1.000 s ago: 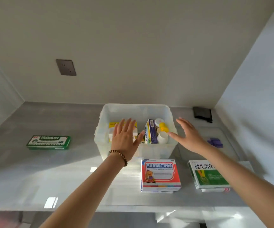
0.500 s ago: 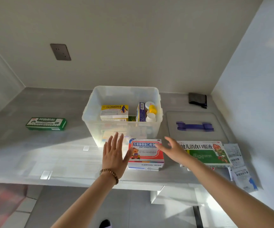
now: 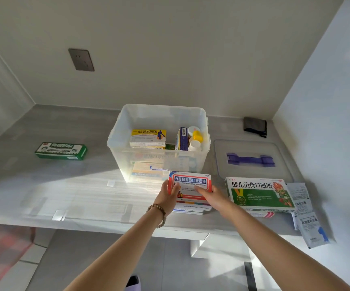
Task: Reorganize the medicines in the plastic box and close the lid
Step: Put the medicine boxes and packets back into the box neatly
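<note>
At lower centre of the frame, my left hand (image 3: 166,198) and right hand (image 3: 213,199) clasp the red box (image 3: 191,185) from both sides. Above it stands the open plastic box (image 3: 159,120), its lid (image 3: 252,148) lying flat at right.

The clear plastic box (image 3: 159,143) stands open on the counter, holding a yellow carton (image 3: 148,138), an upright blue carton (image 3: 182,138) and small white and yellow bottles (image 3: 195,138). Its clear lid (image 3: 252,160), with a purple handle, lies flat just right of it. In front, a red and white carton (image 3: 191,185) tops a small stack, gripped at both sides. A green and white carton (image 3: 258,194) lies to the right, a green one (image 3: 61,151) far left, sachets (image 3: 308,223) at the right edge.
</note>
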